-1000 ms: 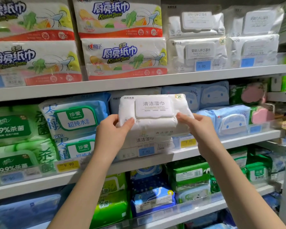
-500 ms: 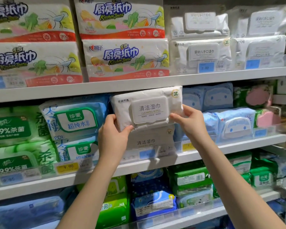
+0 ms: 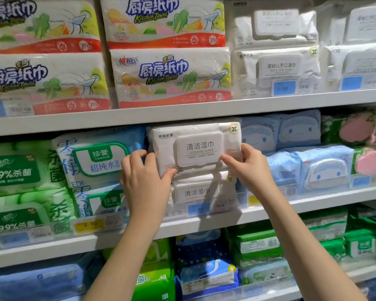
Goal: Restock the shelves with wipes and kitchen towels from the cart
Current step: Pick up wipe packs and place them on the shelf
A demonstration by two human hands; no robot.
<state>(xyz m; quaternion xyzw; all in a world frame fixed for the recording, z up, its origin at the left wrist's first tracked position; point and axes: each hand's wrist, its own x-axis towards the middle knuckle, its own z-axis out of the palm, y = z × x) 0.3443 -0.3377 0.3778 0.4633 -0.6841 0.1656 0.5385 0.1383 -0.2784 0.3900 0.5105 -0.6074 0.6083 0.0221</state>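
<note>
White cleaning-wipes pack (image 3: 195,148): centre frame, in the middle shelf's bay, on top of an identical pack (image 3: 202,192), top edge just under the upper shelf (image 3: 182,115). Looks about seated. Can't tell how deep it sits.

Handling, my read: soft film pouch full of damp wipes, so fairly heavy for its bulk and squashy. The film is probably slick. The rigid flip lid (image 3: 199,148) on the front is the only stiff part. Don't pull by it, it could pop open. Best hold is the two short ends.

Left hand (image 3: 143,177): fingers (image 3: 137,156) curled over the pack's left end, thumb at the lower left corner. Gripping it.
Right hand (image 3: 250,168): thumb on the front by the lid's lower right corner, other fingers round the right end. Also gripping.

Middle shelf (image 3: 326,200), left to right:
- green 99.9% packs (image 3: 15,170), two high
- blue-green Treasure packs (image 3: 96,161), two high, just beside our pack
- our white stack
- pale blue cartoon-face packs (image 3: 321,170)
- pink-lidded green packs (image 3: 356,131) at the right edge

A clear front lip (image 3: 369,179) with price tags (image 3: 88,224) retains the bottom rows.

Upper shelf: kitchen towel packs (image 3: 169,79) upper left and centre, two high. White baby wipes (image 3: 278,70) upper right.

Row below: mixed green and blue packs (image 3: 204,276), blurred. Cart not in view.
</note>
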